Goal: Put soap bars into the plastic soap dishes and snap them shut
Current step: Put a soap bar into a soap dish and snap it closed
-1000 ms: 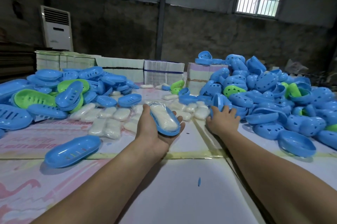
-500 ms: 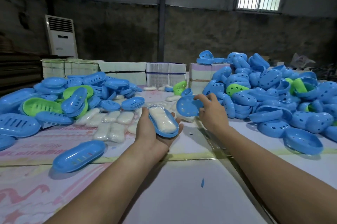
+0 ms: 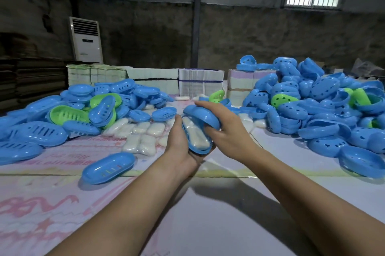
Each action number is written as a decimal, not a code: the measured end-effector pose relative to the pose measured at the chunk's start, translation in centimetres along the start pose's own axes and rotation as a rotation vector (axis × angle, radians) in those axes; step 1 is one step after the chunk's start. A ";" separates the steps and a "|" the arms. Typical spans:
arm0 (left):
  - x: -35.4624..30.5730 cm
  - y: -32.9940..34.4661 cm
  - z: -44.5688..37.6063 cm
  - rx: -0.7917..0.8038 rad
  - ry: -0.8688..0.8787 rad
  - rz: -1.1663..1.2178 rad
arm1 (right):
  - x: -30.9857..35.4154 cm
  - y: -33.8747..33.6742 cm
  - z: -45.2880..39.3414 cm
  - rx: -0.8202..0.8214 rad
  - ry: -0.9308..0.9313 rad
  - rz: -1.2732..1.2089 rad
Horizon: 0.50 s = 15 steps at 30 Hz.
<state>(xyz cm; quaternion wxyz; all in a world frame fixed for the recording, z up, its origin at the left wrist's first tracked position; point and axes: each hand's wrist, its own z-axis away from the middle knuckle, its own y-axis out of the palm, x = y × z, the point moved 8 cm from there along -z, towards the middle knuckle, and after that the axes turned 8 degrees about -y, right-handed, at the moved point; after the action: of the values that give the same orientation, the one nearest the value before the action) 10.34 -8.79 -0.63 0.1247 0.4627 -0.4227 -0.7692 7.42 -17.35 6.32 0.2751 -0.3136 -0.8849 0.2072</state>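
Note:
My left hand (image 3: 180, 147) cradles a blue dish base (image 3: 203, 148) with a wrapped white soap bar (image 3: 196, 135) lying in it. My right hand (image 3: 226, 128) grips a blue lid (image 3: 201, 115) and holds it tilted over the far end of the base, touching it there; the near end still gapes. Loose wrapped soap bars (image 3: 138, 133) lie on the table just left of my hands. One closed blue soap dish (image 3: 108, 167) rests alone at the near left.
A pile of blue and green slotted bases (image 3: 68, 114) fills the left of the table. A taller heap of blue and green lids (image 3: 308, 101) fills the right. Stacked bundles of paper (image 3: 175, 83) line the far edge. The table (image 3: 208, 224) is covered in printed sheets.
My right hand left the right heap with a blue lid, carried it leftward, and now holds it over the base in my left hand. The left hand stayed nearly still.

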 end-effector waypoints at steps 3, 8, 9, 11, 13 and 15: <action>-0.2 -0.2 0.0 -0.021 0.006 -0.026 | -0.7 0.6 0.3 0.069 0.071 -0.059; -0.5 -0.6 -0.2 -0.081 0.016 -0.122 | -0.8 0.4 0.3 0.068 0.112 -0.229; -0.6 -0.6 -0.2 -0.091 0.020 -0.153 | -0.8 0.3 0.3 0.068 0.116 -0.266; -0.6 -0.6 -0.1 -0.101 0.018 -0.201 | -0.6 0.3 0.2 0.072 0.119 -0.294; -0.5 -0.7 0.1 -0.105 0.004 -0.208 | -0.5 0.2 0.1 0.089 0.119 -0.283; -0.4 -0.8 0.1 -0.111 -0.009 -0.200 | -0.4 0.2 0.1 0.109 0.121 -0.251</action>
<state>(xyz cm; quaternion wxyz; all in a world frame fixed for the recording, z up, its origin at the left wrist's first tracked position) 10.68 -7.98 -0.96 0.0710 0.4916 -0.3317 -0.8020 7.70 -17.46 5.95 0.3681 -0.1972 -0.8864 0.1997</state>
